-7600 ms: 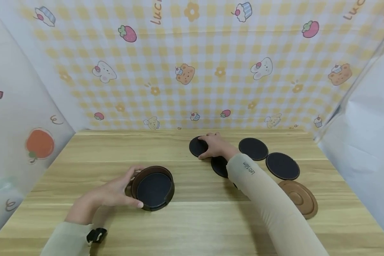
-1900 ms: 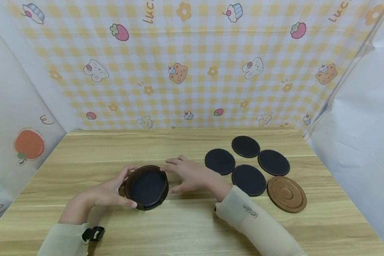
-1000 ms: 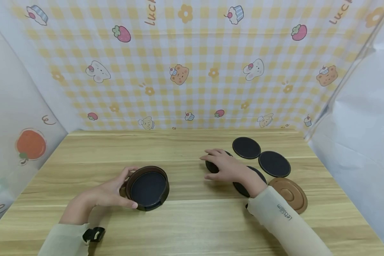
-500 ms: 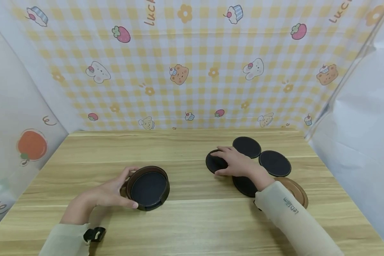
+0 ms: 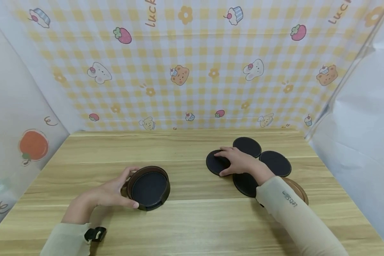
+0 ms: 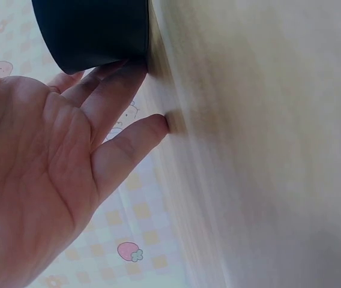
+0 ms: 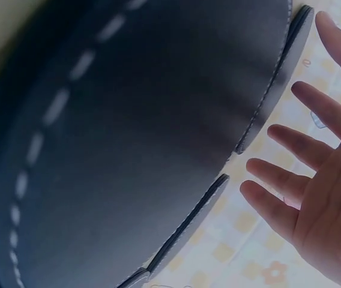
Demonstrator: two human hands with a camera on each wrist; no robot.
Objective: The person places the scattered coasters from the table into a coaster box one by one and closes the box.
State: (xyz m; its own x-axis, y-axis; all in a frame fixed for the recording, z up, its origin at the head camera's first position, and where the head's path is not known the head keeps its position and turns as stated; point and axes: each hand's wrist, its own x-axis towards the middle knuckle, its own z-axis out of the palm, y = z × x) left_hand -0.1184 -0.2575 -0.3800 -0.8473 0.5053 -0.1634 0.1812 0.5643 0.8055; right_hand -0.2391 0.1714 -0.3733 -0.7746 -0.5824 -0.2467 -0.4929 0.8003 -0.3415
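Note:
My left hand [image 5: 110, 192] holds the side of a round, dark leather coaster holder [image 5: 164, 199], brown inside, with the thumb at the front and the fingers behind. A black round coaster [image 5: 148, 188] lies in it. In the left wrist view the fingers meet the holder's wall [image 6: 95, 30] close to the table. My right hand [image 5: 240, 163] is over the leftmost loose black coaster [image 5: 213, 164], thumb and fingertips spread near its right part. In the right wrist view its fingers are apart and nearly straight, above a stitched coaster [image 7: 146, 138].
More black coasters lie to the right: a back one [image 5: 246, 145], a right one [image 5: 276, 163] and a front one [image 5: 244, 185] partly under my hand. A brown round disc [image 5: 299, 190] is half hidden by my sleeve. A checked cloth [image 5: 198, 49] hangs behind the wooden table [image 5: 192, 227].
My right hand has moved from the holder's rim rightward to the leftmost coaster. The coaster it touched earliest is gone from that spot. My left hand stays at the holder.

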